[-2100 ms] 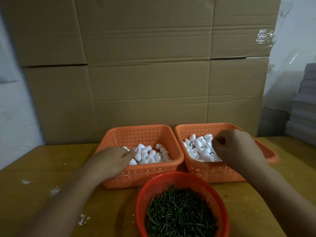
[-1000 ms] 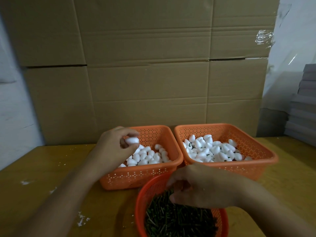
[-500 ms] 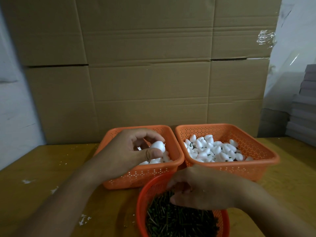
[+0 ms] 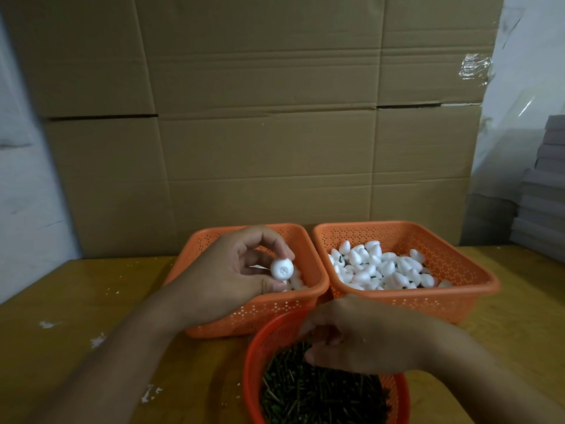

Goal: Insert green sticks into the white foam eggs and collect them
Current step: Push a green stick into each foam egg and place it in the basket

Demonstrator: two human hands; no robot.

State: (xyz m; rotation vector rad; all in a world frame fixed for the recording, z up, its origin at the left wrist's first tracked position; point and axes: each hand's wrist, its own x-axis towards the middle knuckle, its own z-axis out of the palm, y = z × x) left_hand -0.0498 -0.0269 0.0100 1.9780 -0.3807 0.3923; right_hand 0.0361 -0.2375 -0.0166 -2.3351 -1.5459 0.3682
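My left hand (image 4: 227, 278) pinches one white foam egg (image 4: 281, 269) between thumb and fingertips, above the left orange basket (image 4: 253, 316) of plain eggs. The egg's flat end with small holes faces me. My right hand (image 4: 360, 338) hovers low over the round red basket (image 4: 266, 341) of green sticks (image 4: 318, 396), fingers curled down into the pile; whether they hold a stick is hidden. The right orange basket (image 4: 443, 298) holds several white eggs (image 4: 385, 270), some with green sticks showing.
All three baskets stand close together on a yellow wooden table (image 4: 91, 301) with white foam crumbs at the left. A wall of cardboard boxes (image 4: 275, 117) rises right behind the baskets. Grey stacked sheets (image 4: 544, 194) sit at the far right.
My left hand lifted an egg out of the left basket and turned its flat end toward me. My right hand left the right basket and came down onto the green sticks.
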